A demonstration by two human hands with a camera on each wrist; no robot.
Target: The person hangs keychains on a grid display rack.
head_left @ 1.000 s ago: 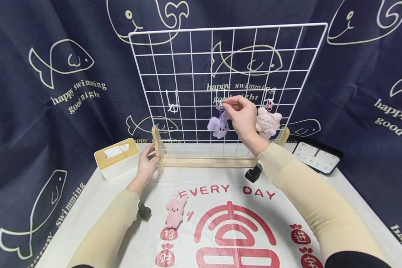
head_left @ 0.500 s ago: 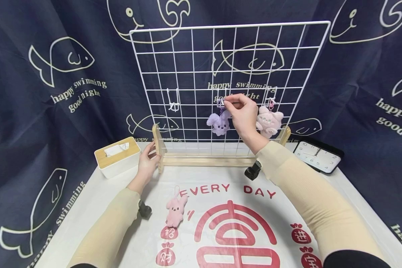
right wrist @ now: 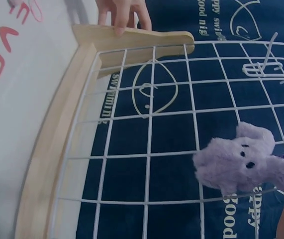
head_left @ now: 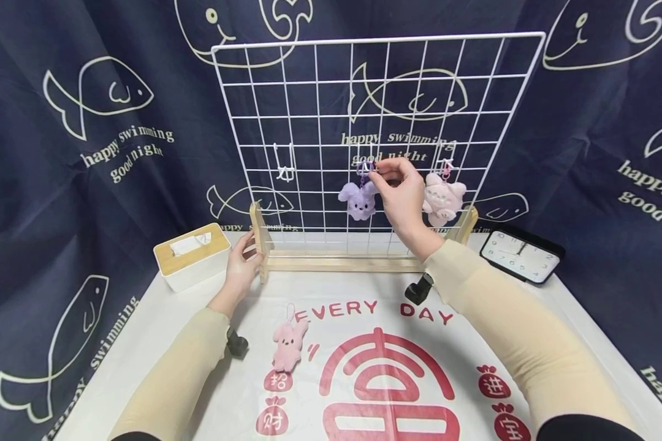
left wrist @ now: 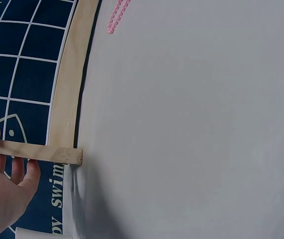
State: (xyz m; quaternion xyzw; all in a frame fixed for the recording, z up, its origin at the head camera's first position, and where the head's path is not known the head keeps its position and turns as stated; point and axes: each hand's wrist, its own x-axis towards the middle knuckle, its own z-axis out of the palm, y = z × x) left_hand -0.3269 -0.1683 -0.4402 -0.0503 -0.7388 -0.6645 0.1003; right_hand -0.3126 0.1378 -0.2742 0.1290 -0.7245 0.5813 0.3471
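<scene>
A purple plush bunny keychain (head_left: 358, 201) hangs by its purple ring from a white hook at the middle of the wire grid. Beside that ring is my right hand (head_left: 403, 196), thumb and index fingertips slightly apart at its right edge. In the right wrist view the purple plush bunny (right wrist: 238, 159) lies in front of the grid, and only a bit of the hand shows. My left hand (head_left: 243, 263) grips the wooden side support (left wrist: 37, 152) of the stand, thumb on one side and fingers on the other.
A pink plush keychain (head_left: 443, 199) hangs from the right hook, and the left hook (head_left: 285, 171) holds nothing. On the table lies a pink plush bunny (head_left: 289, 346). The tissue box (head_left: 193, 257) stands left, a clock (head_left: 521, 254) right. White wire grid (head_left: 317, 116) rises behind.
The right thumb and index have drawn slightly right from the purple ring and spread a little. The purple bunny has straightened and hangs from the hook. The left hand stays put.
</scene>
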